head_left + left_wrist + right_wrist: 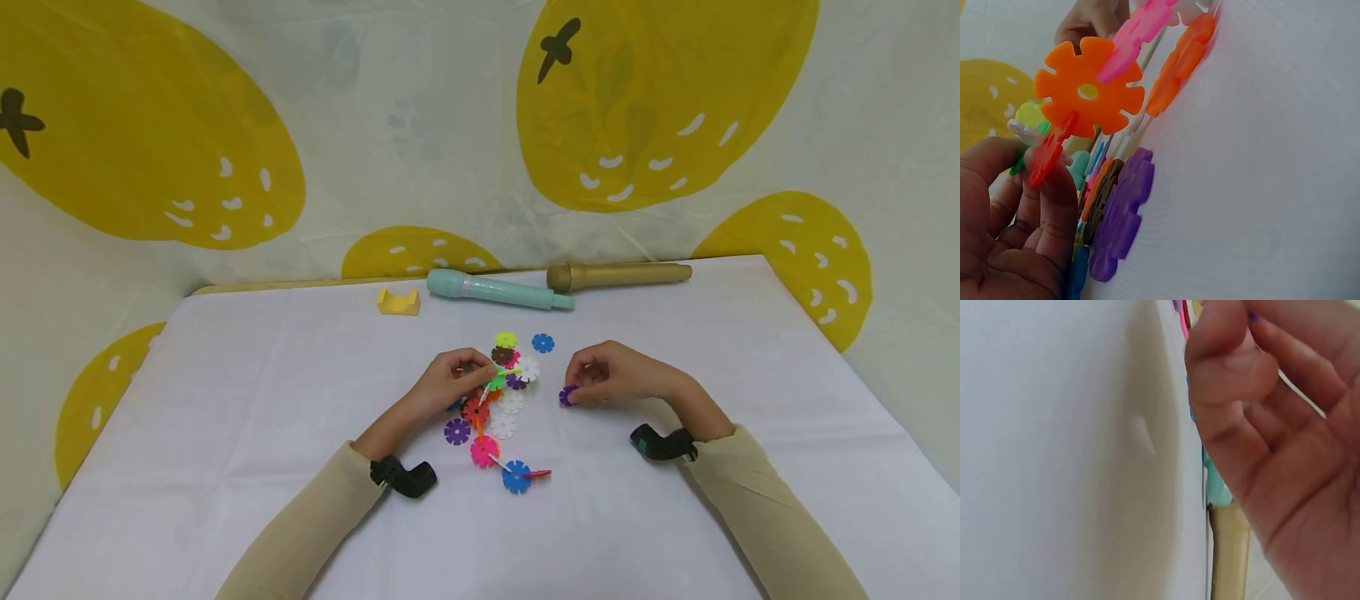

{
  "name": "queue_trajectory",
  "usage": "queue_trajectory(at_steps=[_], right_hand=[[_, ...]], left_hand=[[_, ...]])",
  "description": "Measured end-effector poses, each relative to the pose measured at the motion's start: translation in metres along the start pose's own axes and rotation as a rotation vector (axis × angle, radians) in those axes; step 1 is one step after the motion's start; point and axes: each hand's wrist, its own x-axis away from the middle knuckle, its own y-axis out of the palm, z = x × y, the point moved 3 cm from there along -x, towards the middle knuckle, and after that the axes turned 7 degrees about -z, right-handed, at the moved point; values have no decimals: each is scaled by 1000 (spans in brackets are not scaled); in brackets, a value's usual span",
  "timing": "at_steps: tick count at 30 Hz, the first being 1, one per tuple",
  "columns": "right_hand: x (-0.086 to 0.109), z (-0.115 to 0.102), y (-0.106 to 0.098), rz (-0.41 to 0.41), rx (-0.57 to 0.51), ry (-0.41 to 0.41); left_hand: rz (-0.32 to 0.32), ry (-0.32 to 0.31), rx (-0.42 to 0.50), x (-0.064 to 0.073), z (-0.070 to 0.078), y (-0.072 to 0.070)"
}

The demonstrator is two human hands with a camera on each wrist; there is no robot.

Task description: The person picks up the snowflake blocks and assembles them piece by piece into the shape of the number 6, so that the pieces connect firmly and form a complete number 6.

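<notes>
My left hand [447,385] pinches a chain of slotted snowflake discs between thumb and fingers. In the left wrist view a red disc [1046,156] lies at the fingertips, joined to an orange disc [1063,87] with a pink disc [1141,34] beyond. Toward me the chain runs through a pink disc [484,452] to a blue disc [516,477] with a red one standing edge-on in it. My right hand [615,372], to the right of the chain, pinches a purple disc [566,396] low over the table; its fingers mostly hide the disc in the right wrist view.
Loose discs lie around the chain, among them a purple one [457,432], a white one [504,427], a yellow one [506,339] and a blue one [543,343]. Behind them are a teal toy microphone [495,290], a gold microphone [630,275] and a yellow cradle-shaped block [398,305].
</notes>
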Motion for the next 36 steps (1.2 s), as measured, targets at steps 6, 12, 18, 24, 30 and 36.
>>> queue_trajectory(at_steps=[6,12,18,24,30,36], right_hand=[[-5,-5,1,155,-52,-34],[-11,-8,6,258,-31,-93],[-13,-13,10,299,-15,-93],[-16,-16,14,343,27,-63],[-18,-24,19,395,90,-73],[-18,-28,20,492,133,-96]], left_hand=[[5,-6,5,-1,0,-1],[14,-9,20,-1,2,-1],[15,-16,30,-1,1,-1],[11,-17,27,-2,1,-1],[2,-16,15,-1,1,-1],[-29,-19,44,1,2,2]])
